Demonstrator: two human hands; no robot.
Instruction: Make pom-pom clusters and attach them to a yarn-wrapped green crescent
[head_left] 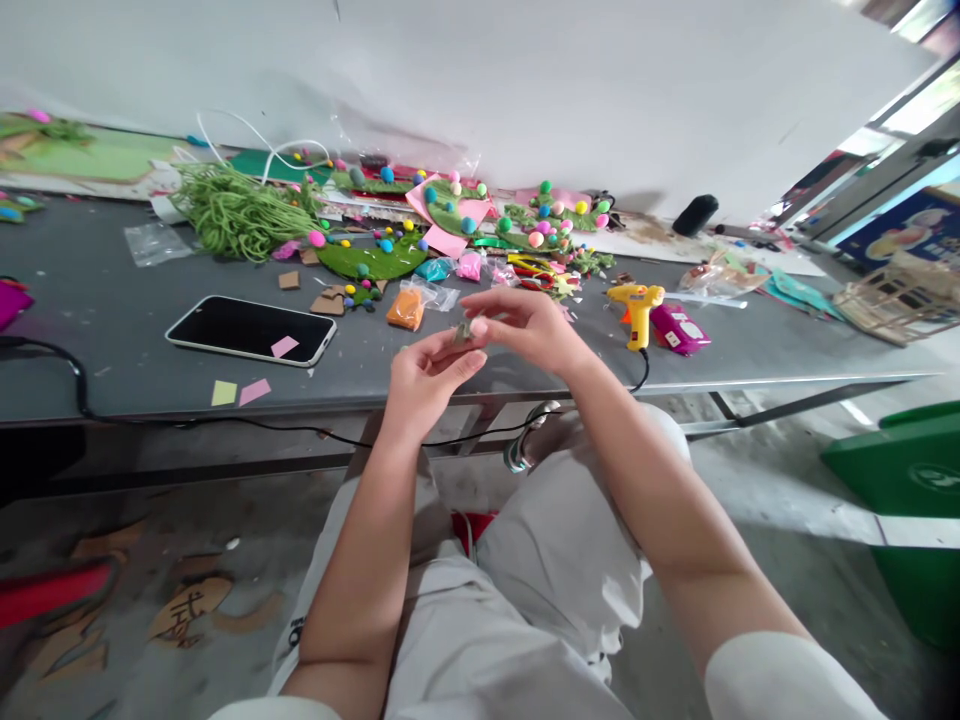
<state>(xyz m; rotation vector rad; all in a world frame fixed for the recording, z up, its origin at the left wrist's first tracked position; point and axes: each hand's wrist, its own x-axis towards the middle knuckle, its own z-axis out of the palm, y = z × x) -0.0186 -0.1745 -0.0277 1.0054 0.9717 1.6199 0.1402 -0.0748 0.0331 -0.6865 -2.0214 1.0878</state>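
Note:
My left hand (433,375) and my right hand (525,328) meet above the table's front edge. Between their fingertips is a small grey-green piece (463,333), mostly covered by the fingers, so its kind is unclear. The left thumb and fingers pinch it from below. Thumb and forefinger of the right hand close on its right side, where a whitish spot shows. Just behind the hands lie an orange packet (406,308), a pink packet (469,265) and yellow-handled scissors (531,268). To the right stands a yellow glue gun (637,310).
On the left are a phone (251,330), paper slips (255,391) and green yarn (240,210). Green pieces with coloured pompoms (371,256) line the back. A purple packet (679,328) sits beside the glue gun. A black cable (285,430) hangs along the front edge.

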